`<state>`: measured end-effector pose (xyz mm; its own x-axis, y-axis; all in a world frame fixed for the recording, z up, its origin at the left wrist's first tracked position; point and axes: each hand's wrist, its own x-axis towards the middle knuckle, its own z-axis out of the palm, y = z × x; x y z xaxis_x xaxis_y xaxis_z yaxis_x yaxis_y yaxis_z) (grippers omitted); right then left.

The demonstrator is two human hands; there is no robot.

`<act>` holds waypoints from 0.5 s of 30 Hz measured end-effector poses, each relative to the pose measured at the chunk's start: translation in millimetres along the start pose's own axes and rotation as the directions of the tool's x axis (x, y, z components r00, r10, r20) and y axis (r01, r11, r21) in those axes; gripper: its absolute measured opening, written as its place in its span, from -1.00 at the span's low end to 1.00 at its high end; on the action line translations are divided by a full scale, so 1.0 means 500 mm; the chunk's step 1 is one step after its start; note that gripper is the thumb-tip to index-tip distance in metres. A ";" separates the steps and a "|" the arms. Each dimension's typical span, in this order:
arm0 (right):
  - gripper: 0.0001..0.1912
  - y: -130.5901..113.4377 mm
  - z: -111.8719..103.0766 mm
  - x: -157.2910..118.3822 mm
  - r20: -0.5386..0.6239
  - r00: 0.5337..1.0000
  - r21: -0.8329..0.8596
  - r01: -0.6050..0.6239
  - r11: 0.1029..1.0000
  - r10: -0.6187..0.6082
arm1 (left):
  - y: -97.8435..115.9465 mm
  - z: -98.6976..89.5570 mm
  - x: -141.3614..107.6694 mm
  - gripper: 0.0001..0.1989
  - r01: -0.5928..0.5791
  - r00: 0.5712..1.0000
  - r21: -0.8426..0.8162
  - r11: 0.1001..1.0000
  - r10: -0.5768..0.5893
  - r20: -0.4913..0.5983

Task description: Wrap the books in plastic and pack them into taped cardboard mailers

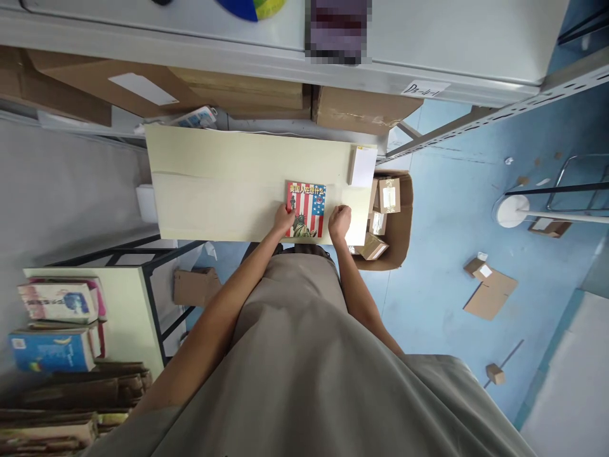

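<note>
A book (306, 209) with red and white stripes, a star-spangled blue patch and the Statue of Liberty on its cover lies near the front edge of the pale table (214, 184). My left hand (284, 219) grips its left edge, thumb on the cover. Just right of the book, apart from it, my right hand (339, 223) is closed in a fist over the table. Whatever is inside that fist, if anything, is hidden. A white block that looks like a stack of slips (364, 166) stands at the table's back right.
An open carton (404, 219) with several small boxes stands right of the table. Behind it rises a metal shelf (266, 60) with cardboard boxes. Books (54, 349) and folded cardboard (71, 397) lie at left. Flattened cardboard (490, 294) and a white-topped stool (511, 211) are on the blue floor.
</note>
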<state>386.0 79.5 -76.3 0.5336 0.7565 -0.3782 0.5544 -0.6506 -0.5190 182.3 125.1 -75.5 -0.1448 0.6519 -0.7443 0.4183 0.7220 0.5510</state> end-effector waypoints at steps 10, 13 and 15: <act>-0.69 -0.008 -0.044 -0.033 0.148 0.989 0.154 -0.003 0.988 -0.020 | 0.000 -0.011 -0.002 -0.86 -0.088 0.996 0.148 0.985 0.092 -0.019; -0.74 -0.045 -0.015 -0.054 0.209 0.969 0.157 0.096 0.983 -0.128 | 0.006 -0.021 -0.006 -0.88 -0.127 0.990 0.257 0.958 0.137 -0.020; -0.76 -0.066 0.009 -0.063 0.245 0.956 0.099 0.144 0.985 -0.165 | 0.011 -0.025 -0.012 -0.87 -0.130 0.987 0.331 0.935 0.153 -0.043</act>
<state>348.1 77.4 -50.7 0.2625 0.8464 -0.4634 0.5594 -0.5248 -0.6417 174.2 128.2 -63.5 -0.1177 0.7638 -0.6346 0.7063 0.5136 0.4872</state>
